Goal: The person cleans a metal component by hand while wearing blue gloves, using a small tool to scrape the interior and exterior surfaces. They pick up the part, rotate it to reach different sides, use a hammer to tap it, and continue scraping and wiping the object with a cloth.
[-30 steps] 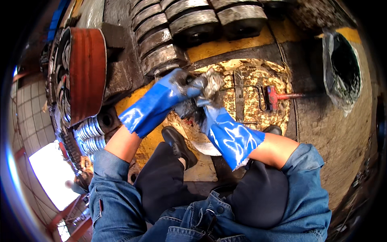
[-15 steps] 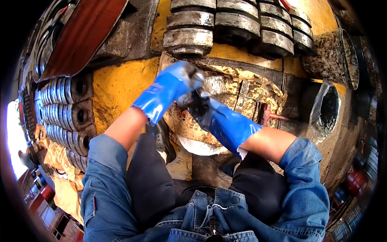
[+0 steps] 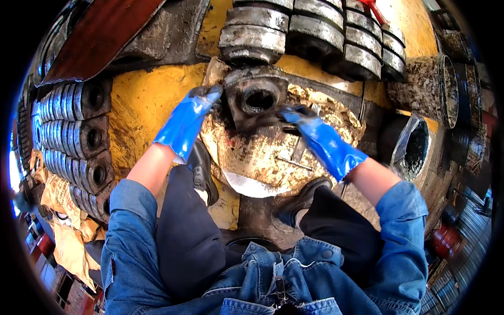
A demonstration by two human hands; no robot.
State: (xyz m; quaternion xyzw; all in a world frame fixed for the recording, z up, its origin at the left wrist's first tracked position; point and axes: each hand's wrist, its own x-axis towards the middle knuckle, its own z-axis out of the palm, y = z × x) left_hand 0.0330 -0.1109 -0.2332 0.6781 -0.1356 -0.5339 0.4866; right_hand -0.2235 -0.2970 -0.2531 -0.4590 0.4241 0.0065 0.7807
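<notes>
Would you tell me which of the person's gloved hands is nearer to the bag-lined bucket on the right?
The right hand is nearer: it rests on the right side of the greasy metal block, toward the bucket. The left hand is on the block's far left side.

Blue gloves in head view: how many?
2. One on the left hand, at the left edge of the greasy metal block with a round bore; one on the right hand, at the block's right edge. No others visible.
</notes>
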